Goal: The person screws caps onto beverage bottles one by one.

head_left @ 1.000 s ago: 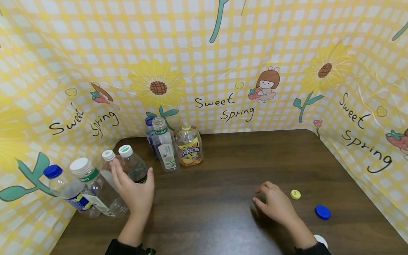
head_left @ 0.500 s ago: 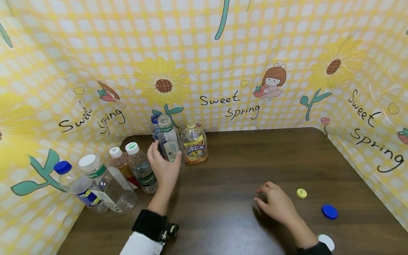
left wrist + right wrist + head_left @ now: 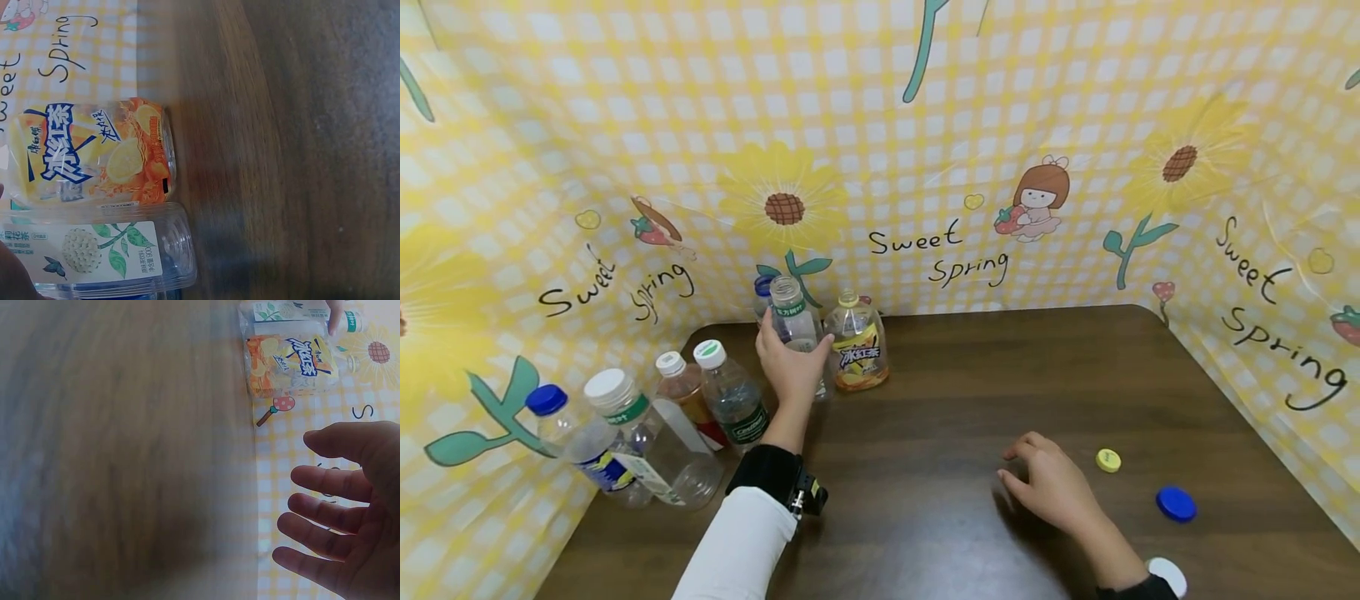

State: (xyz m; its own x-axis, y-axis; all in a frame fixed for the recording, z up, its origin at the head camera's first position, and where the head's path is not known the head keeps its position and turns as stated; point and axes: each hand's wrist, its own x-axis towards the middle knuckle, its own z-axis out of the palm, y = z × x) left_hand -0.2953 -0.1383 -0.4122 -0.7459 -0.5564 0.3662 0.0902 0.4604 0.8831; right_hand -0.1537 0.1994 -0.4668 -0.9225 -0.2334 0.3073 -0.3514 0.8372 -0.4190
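Note:
At the back left, my left hand (image 3: 792, 367) grips an uncapped clear plastic bottle (image 3: 787, 293) with a green neck band, fingers on its left side and thumb on its right. Its white label with a flower and green leaves shows in the left wrist view, where the bottle (image 3: 94, 250) stands close beside an uncapped iced tea bottle (image 3: 94, 156) with a yellow and orange label. A blue-necked bottle (image 3: 763, 287) is mostly hidden behind the gripped one. My right hand (image 3: 1051, 482) is held over the table with nothing in it, its fingers spread in the right wrist view.
Capped bottles line the left side: one with a blue cap (image 3: 547, 400), a wide one with a white cap (image 3: 610, 388), a reddish one (image 3: 682, 382) and a green-labelled one (image 3: 733, 400). Right of my right hand lie a yellow cap (image 3: 1108, 460), a blue cap (image 3: 1176, 504) and a white cap (image 3: 1168, 575).
My left hand has moved right and away from the capped bottles to the uncapped green-banded bottle, then slid higher up it. The right hand has stayed in place.

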